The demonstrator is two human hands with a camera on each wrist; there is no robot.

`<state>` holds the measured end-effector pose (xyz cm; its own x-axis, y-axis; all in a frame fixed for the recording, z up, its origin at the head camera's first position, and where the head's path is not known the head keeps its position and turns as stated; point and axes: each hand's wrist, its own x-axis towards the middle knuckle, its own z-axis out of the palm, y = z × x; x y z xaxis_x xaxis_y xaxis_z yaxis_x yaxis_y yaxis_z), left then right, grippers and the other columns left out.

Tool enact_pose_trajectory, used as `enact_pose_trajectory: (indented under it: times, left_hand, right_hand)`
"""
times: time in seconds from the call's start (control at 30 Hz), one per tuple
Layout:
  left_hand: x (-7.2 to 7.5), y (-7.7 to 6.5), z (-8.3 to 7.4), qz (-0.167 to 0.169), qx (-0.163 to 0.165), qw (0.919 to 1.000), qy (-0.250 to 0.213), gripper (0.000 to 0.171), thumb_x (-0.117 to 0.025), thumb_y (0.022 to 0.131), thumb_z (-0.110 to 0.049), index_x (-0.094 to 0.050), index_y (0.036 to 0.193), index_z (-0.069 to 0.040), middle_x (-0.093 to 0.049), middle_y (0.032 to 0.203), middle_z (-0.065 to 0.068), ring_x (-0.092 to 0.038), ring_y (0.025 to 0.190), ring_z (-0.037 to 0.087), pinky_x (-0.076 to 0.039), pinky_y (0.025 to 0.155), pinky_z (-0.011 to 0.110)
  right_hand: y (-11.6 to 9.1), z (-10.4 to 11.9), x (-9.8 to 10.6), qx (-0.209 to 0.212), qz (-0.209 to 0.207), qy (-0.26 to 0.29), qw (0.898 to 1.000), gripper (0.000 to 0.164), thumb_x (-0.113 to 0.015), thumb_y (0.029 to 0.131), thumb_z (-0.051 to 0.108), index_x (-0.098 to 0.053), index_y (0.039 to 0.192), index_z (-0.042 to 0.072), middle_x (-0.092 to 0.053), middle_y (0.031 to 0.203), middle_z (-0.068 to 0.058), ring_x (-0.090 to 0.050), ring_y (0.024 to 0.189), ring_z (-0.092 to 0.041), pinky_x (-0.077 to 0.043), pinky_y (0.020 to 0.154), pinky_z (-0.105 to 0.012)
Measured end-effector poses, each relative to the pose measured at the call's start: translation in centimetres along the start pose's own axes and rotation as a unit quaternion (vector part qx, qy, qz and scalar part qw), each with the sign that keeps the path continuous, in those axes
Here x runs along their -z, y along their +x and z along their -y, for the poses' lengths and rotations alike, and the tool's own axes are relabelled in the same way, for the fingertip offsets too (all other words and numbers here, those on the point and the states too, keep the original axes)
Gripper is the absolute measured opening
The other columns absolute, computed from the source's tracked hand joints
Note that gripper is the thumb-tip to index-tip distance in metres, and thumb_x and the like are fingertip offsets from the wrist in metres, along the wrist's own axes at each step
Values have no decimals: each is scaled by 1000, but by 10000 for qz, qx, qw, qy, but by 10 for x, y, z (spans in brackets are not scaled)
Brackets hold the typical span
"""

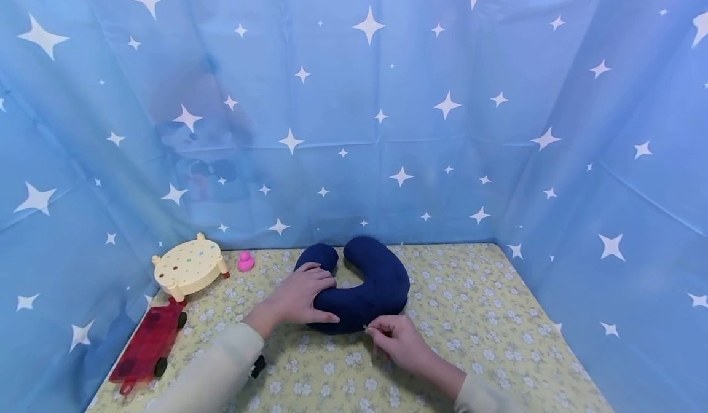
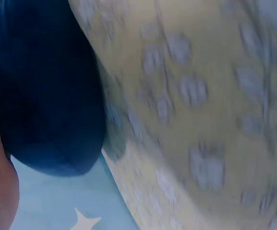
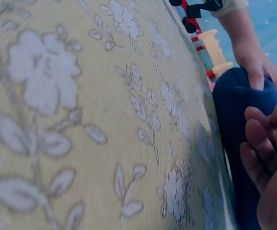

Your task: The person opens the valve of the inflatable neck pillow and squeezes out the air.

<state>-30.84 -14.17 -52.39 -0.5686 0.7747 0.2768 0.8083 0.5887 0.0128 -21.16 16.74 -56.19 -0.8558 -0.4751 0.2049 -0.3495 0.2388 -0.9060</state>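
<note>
A navy U-shaped neck pillow lies on the flowered yellow cloth, its opening toward the back curtain. My left hand grips its left arm from above, fingers over the top and thumb stretched along the near curve. In the right wrist view that left hand dents the fabric. At the pillow's near edge, my right hand pinches a tiny light zipper pull between thumb and forefinger. Its other fingers curl beside the dark fabric. The left wrist view shows the pillow's rounded side close up.
On the left stand a cream, dotted toy table and a pink toy duck. A red toy cart with black wheels lies nearer along the left edge. Blue star-printed curtains border the back and both sides.
</note>
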Motion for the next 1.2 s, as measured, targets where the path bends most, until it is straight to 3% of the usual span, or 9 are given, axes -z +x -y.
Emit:
enact_pose_trajectory:
  times: [0.1,0.3,0.43,0.57,0.7,0.83,1.0,1.2]
  left_hand:
    - [3,2,-13,61,201,9997,127,80,-57,96,-87,-74,133,-18,-72,130,-2,-67,126,21,-40,122,49]
    - [3,9,-43,105,651,9978,112,85,-54,98,-86,-72,143,-16,-71,139,3,-65,128,26,-44,116,53]
    - [-4,9,-52,100,848,9962,159,91,-47,97,-91,-69,146,-17,-70,139,3,-63,127,26,-43,116,54]
    - [-6,7,-47,59,796,9967,-114,87,-46,99,-90,-70,143,-18,-68,139,3,-62,130,27,-41,119,54]
    - [-1,3,-28,25,533,9969,-585,68,-54,104,-78,-73,136,-21,-71,138,0,-61,137,27,-36,124,56]
    - [-2,2,-7,-134,322,9966,-746,58,-60,104,-72,-77,129,-22,-73,135,-2,-59,142,27,-29,129,58]
    - [-15,6,0,-653,-29,9965,-512,53,-58,106,-70,-78,113,-21,-75,119,-2,-68,124,23,-37,126,56]
    - [-22,9,-8,-1276,232,9912,-263,52,-56,107,-68,-75,94,-21,-76,102,-4,-73,108,20,-46,117,49]
  right_hand:
    - [-1,1,2,53,31,72,10000,23,-68,112,15,-82,103,0,-73,71,-15,-64,51,-31,-53,49,-26]
    - [-2,4,-2,313,203,14,9993,22,-69,111,16,-81,101,-1,-72,70,-12,-58,51,-4,-51,48,-24]
    - [-5,0,-2,322,254,17,9992,20,-70,111,13,-81,102,0,-71,70,-12,-57,52,0,-52,48,-25]
    - [-7,-3,0,259,317,60,9991,20,-70,111,13,-81,103,0,-70,70,-13,-58,53,-2,-53,49,-25]
    - [-7,-3,1,206,374,65,9991,19,-70,111,14,-82,104,1,-69,69,-11,-58,53,-3,-53,49,-25]
    - [-9,-2,1,189,379,108,9990,19,-70,111,15,-82,105,2,-69,70,-13,-59,53,-4,-53,49,-26]
    - [-11,-2,1,240,336,200,9989,19,-70,110,12,-81,102,0,-69,70,-16,-60,51,-9,-54,48,-27]
    - [-10,2,1,311,336,268,9986,20,-69,111,13,-79,101,-1,-69,70,-16,-59,49,-13,-54,49,-27]
